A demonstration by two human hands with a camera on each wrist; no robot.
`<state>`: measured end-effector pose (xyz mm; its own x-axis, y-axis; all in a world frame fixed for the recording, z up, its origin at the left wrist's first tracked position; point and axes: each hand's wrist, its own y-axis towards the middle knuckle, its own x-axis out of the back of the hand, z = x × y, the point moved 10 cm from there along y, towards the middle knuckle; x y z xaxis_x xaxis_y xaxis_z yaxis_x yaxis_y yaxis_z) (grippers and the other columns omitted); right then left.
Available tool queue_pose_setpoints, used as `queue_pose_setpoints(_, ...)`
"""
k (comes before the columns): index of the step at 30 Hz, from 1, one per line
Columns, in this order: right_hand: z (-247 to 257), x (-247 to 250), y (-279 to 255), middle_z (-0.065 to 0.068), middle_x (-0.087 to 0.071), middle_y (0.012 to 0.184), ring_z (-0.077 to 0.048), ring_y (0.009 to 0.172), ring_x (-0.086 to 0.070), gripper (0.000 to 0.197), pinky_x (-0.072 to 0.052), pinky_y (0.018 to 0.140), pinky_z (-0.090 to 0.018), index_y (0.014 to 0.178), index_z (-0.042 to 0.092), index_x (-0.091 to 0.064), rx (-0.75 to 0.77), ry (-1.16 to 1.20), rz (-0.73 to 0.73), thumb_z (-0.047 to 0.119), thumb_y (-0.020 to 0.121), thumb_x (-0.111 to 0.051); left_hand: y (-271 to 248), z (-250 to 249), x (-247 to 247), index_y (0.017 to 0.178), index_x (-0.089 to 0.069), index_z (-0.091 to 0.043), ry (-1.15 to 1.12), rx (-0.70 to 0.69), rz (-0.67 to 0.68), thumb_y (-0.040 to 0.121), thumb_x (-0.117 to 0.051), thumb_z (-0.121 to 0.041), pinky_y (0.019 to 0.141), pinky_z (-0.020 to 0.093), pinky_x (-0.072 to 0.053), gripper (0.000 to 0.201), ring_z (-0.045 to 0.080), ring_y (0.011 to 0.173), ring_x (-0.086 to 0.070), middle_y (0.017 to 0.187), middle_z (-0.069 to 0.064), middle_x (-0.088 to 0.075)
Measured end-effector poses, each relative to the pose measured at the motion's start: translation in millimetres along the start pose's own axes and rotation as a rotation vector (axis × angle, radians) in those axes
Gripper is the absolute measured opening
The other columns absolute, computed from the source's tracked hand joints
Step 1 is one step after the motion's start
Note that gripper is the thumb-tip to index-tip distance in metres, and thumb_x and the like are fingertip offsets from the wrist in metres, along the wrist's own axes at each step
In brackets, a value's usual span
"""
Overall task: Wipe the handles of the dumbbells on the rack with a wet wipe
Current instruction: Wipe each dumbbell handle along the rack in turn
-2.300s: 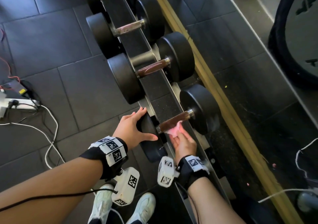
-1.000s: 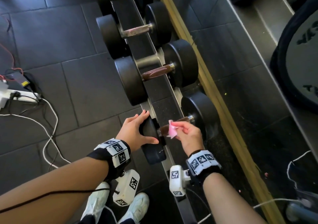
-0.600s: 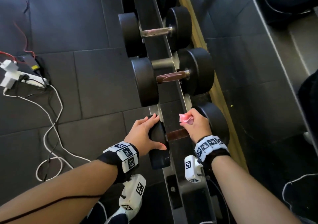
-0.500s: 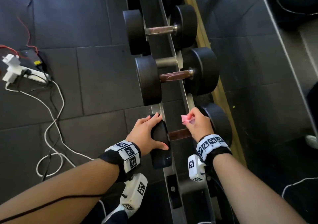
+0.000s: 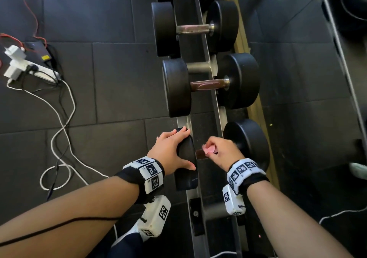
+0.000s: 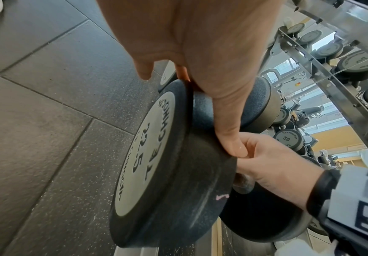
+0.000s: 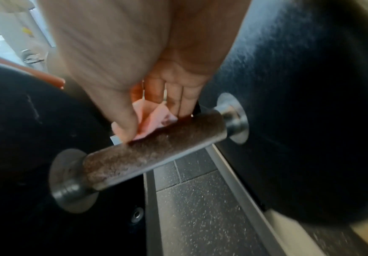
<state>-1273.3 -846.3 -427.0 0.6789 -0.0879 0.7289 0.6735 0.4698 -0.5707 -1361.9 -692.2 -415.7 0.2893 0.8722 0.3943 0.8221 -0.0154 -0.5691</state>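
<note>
left hand: fingers spread over nearest dumbbell's left head, steadying it.
right hand: fingers pinch pink wet wipe onto rusty handle.

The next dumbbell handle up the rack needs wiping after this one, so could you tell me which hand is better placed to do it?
The right hand, probably: it already pinches the pink wipe against the nearest handle. The left hand holds no wipe; it rests on that dumbbell's weight, steadying it. The next handle lies straight ahead.
</note>
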Motion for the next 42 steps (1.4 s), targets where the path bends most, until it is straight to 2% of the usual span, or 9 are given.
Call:
queue_pose_setpoints(2,5.1,8.2,2.4,0.011,-0.062,0.094,-0.013,0.094,-0.064,0.005,-0.048,0.071,-0.023,0.098,0.029,-0.056,0.024,-0.067,-0.027,0.029,0.094,-0.06,-0.1,-0.7,-0.2,0.149,-0.017,-0.049,0.003,-0.009,-0.002,0.06,-0.086,-0.051,0.119,0.055,-0.019,0.113,0.003,0.145,-0.004,0.156,-0.028,-0.016)
queue_pose_setpoints(6,24.8,37.1,5.0,0.002,-0.052,0.141,-0.019,0.136,-0.04,0.008,-0.037,0.111,-0.036,0.096,0.017,-0.068,0.167,-0.155,-0.227,0.015,0.093,-0.062,0.0,1.0,-0.9,0.148,-0.017,-0.05,-0.01,-0.005,0.0,0.059,-0.086,-0.051,0.119,0.055,-0.019,0.113,0.001,0.144,-0.003,0.156,-0.029,-0.016)
queue_pose_setpoints(14,-5.3,7.1,3.4,0.009,-0.058,0.097,-0.015,0.102,-0.057,0.018,-0.052,0.086,-0.035,0.094,0.022,-0.048,-0.016,-0.196,-0.034,0.007,0.092,-0.057,2.9,1.1,-1.9,0.149,-0.018,-0.048,-0.003,-0.018,-0.001,0.059,-0.087,-0.051,0.119,0.047,-0.023,0.113,0.002,0.144,-0.005,0.156,-0.029,-0.015)
queue_pose_setpoints(18,-12.3,2.9,-2.8,0.022,-0.04,0.075,-0.015,0.089,-0.052,0.019,-0.05,0.08,-0.033,0.097,0.024,-0.042,-0.03,-0.166,-0.014,0.008,0.094,-0.052,2.5,-0.6,-1.2,0.15,-0.019,-0.046,-0.004,-0.029,-0.009,0.059,-0.087,-0.051,0.119,0.044,-0.022,0.113,0.002,0.143,-0.006,0.157,-0.028,-0.016)
queue_pose_setpoints(26,9.0,-3.0,-8.2,0.011,-0.054,0.078,-0.013,0.075,-0.06,0.019,-0.054,0.07,-0.035,0.095,0.034,-0.037,-0.033,-0.054,-0.026,0.018,0.099,-0.047,1.4,-0.4,-0.5,0.15,-0.019,-0.046,0.019,-0.023,-0.011,0.059,-0.087,-0.051,0.119,0.048,-0.024,0.113,0.005,0.145,-0.006,0.157,-0.025,-0.017)
queue_pose_setpoints(30,14.1,-2.4,-3.9,0.018,-0.065,0.077,0.002,0.072,-0.061,0.017,-0.045,0.062,-0.019,0.09,0.038,-0.042,-0.05,0.192,-0.05,0.029,0.104,-0.037,2.8,0.8,-1.0,0.15,-0.019,-0.046,0.02,-0.018,-0.015,0.058,-0.087,-0.052,0.119,0.047,-0.024,0.114,0.004,0.144,-0.006,0.157,-0.027,-0.017)
queue_pose_setpoints(35,-4.1,12.8,-17.1,0.009,-0.066,0.116,-0.016,0.107,-0.063,0.038,-0.054,0.09,-0.038,0.122,0.034,-0.045,-0.074,-0.032,-0.136,0.007,0.096,-0.049,3.3,2.2,-0.9,0.149,-0.02,-0.048,0.007,-0.023,-0.01,0.059,-0.087,-0.051,0.119,0.045,-0.023,0.112,0.002,0.143,-0.007,0.156,-0.029,-0.017)
queue_pose_setpoints(38,-2.0,5.3,-26.0,0.002,-0.066,0.121,-0.021,0.124,-0.056,0.037,-0.037,0.114,-0.04,0.121,0.022,-0.059,-0.06,-0.082,-0.193,0.001,0.091,-0.054,3.3,1.7,-0.5,0.149,-0.021,-0.047,0.005,-0.021,-0.01,0.059,-0.087,-0.051,0.118,0.043,-0.022,0.112,0.002,0.144,-0.006,0.156,-0.028,-0.017)
queue_pose_setpoints(42,24.7,-13.6,-25.3,0.0,-0.069,0.113,-0.022,0.118,-0.06,0.031,-0.048,0.101,-0.039,0.114,0.026,-0.064,-0.037,0.039,-0.155,0.008,0.098,-0.045,2.3,-2.2,1.7,0.15,-0.022,-0.044,0.026,-0.031,-0.034,0.058,-0.088,-0.051,0.119,0.034,-0.019,0.114,0.002,0.144,-0.008,0.156,-0.027,-0.019)
